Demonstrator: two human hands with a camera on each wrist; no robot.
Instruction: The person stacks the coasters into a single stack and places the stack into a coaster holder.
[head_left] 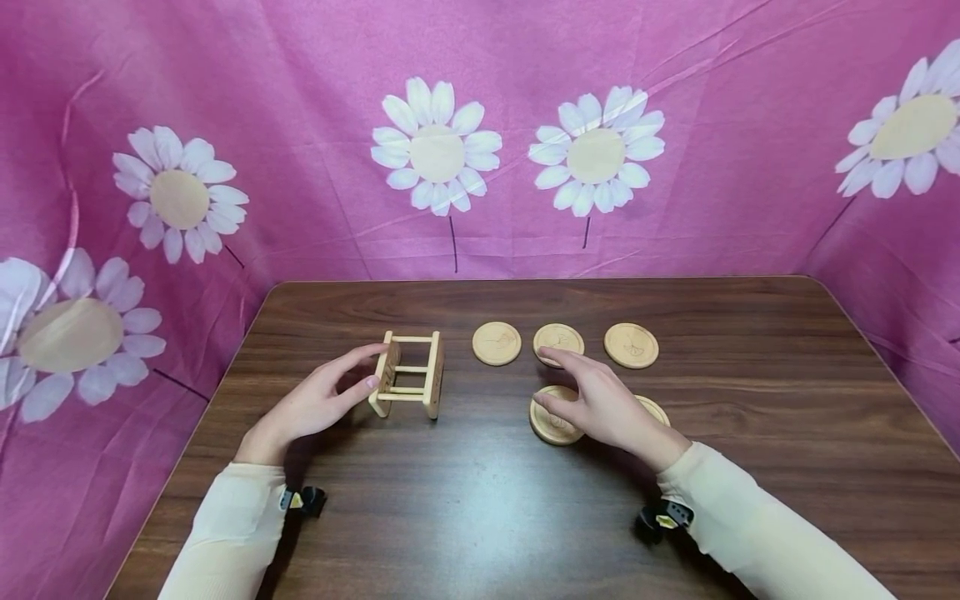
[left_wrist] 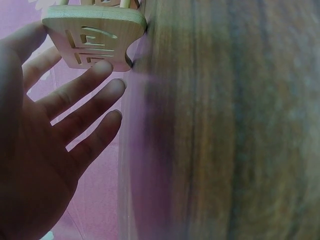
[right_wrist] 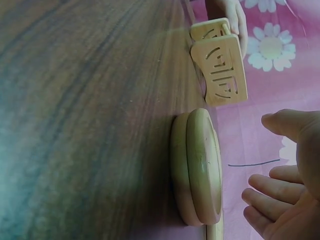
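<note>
At the left of the table stands a small wooden coaster rack with two cut-out side panels joined by bars. My left hand is at its left side, thumb and index fingertips right at the panel's edges. In the left wrist view, the other fingers extend loosely across the slotted panel. Over the front round wooden coasters hovers my right hand, its fingers spread and slightly bent. Two coasters lie stacked in the right wrist view, apart from the fingers. The hand partly hides another coaster at front right.
Along the back lie three round coasters: a left one, a middle one and a right one, with line drawings on them. The dark wooden table meets a pink flowered cloth behind.
</note>
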